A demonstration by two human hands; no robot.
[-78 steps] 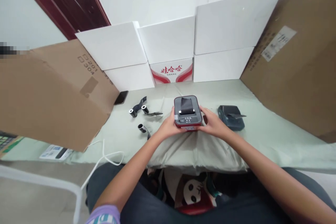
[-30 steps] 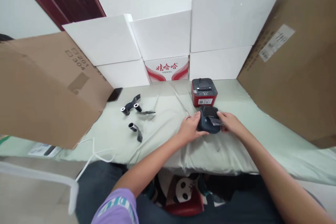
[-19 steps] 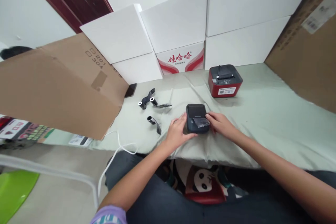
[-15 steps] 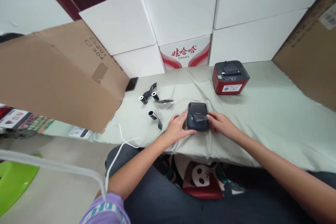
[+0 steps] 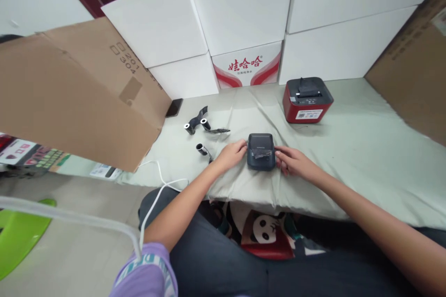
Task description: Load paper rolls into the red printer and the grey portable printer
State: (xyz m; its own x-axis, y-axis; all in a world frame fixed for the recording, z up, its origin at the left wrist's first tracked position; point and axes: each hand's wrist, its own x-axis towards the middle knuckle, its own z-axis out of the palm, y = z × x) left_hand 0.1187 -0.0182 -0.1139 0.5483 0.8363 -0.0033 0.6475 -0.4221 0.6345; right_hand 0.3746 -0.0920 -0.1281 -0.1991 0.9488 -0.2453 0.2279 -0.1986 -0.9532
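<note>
A small dark blue label printer (image 5: 261, 156) lies near the front edge of the pale green cloth (image 5: 348, 148), with a strip of dark film sticking out of its slot. My left hand (image 5: 232, 154) is curled against its left side. On its right side my right hand (image 5: 292, 161) grips it, fingers bent by the strip. A red printer with a dark top (image 5: 307, 100) stands behind and to the right, apart from both hands.
Three small dark ribbon rolls (image 5: 200, 126) lie left of the printer, near a black phone (image 5: 173, 107). White foam boxes (image 5: 244, 14) line the back. Brown cardboard sheets stand at left (image 5: 69, 93) and right (image 5: 414, 65). A white cable (image 5: 156, 185) hangs off the front edge.
The red printer I held at first now stands at the back right. Both hands took the dark blue printer and slid it left to the front middle; my view also shifted.
</note>
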